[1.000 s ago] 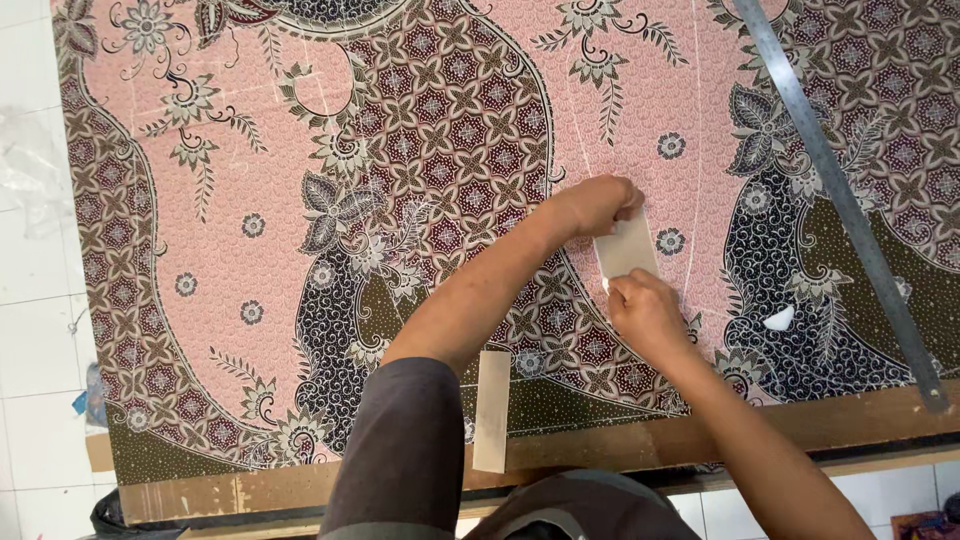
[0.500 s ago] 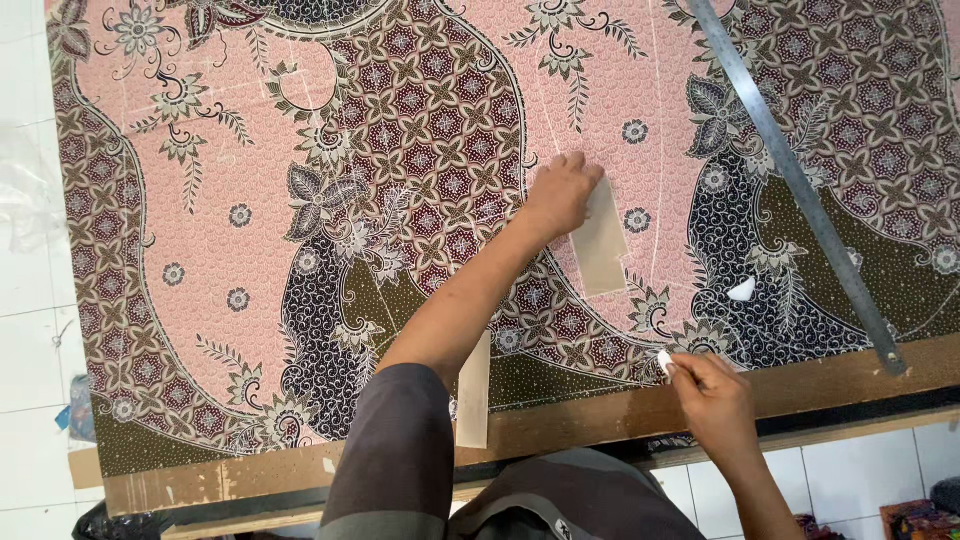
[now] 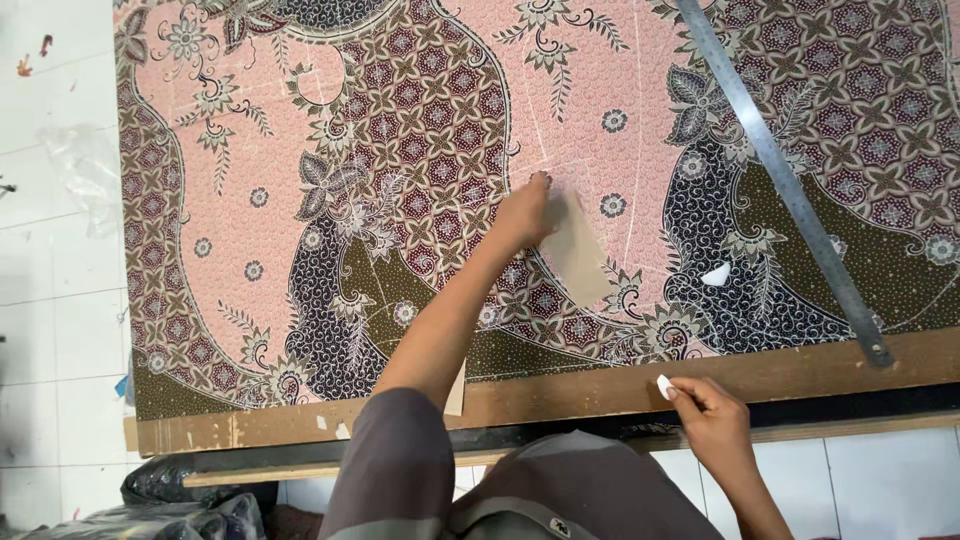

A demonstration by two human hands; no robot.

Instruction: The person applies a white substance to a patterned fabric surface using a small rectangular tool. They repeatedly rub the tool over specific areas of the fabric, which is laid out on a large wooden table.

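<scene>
A pink, brown and dark patterned batik cloth [image 3: 420,130] lies spread over a wooden board [image 3: 600,385]. My left hand [image 3: 525,212] presses a beige paper pattern piece [image 3: 578,250] flat on the cloth near its middle. Thin white chalk lines run across the cloth around the piece. My right hand [image 3: 708,415] is off the cloth, over the board's near edge, pinching a small white piece of chalk [image 3: 665,386].
A long metal ruler [image 3: 780,170] lies diagonally on the cloth at right. A second white chalk chip [image 3: 716,274] rests on the dark part of the cloth. White floor tiles [image 3: 55,260] lie to the left, dark bags [image 3: 180,505] at lower left.
My right hand has pulled back from the pattern piece to the board's near edge with the chalk. My left hand has stayed on the paper piece. The view has shifted slightly.
</scene>
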